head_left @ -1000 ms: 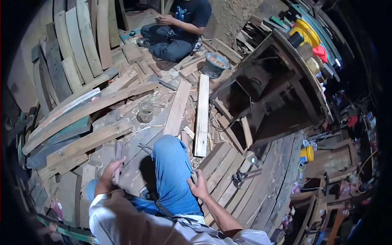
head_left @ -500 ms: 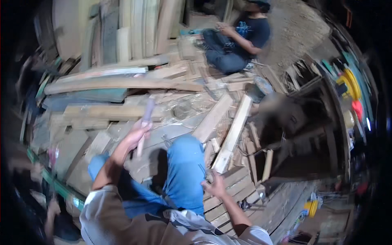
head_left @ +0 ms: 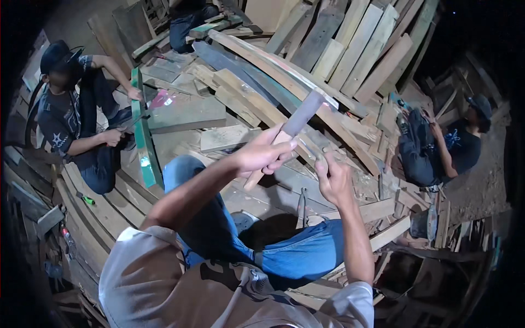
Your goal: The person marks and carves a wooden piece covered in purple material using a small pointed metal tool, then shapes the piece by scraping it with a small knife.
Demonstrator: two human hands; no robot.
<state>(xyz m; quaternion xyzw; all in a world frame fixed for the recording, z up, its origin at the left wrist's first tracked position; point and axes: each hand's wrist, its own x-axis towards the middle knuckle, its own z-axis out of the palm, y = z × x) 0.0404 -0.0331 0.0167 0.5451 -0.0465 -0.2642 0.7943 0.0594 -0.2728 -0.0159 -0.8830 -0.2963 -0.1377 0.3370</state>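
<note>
My left hand (head_left: 266, 152) is closed around the pale wooden handle of a flat tool (head_left: 301, 117). Its wide grey-purple, blade-like end points up and to the right, over the planks. Just right of it, my right hand (head_left: 334, 177) is raised with its fingers curled. Something small seems to be at its fingertips, too hard to make out. The two hands are apart, above my lap. A pair of pliers or pincers (head_left: 302, 202) stands out near my right knee, its lower part hidden by my leg.
A person (head_left: 71, 109) at the left works on a green board (head_left: 143, 131). Another person (head_left: 443, 136) sits at the right, and a third is partly seen at the top. Long planks (head_left: 284, 71) lie ahead, with upright boards (head_left: 350, 49) behind. A wooden frame (head_left: 437, 273) stands at the lower right.
My view has turned left, bringing the green board and its worker into sight. My right hand has risen from beside my knee to near the tool, which my left hand still grips.
</note>
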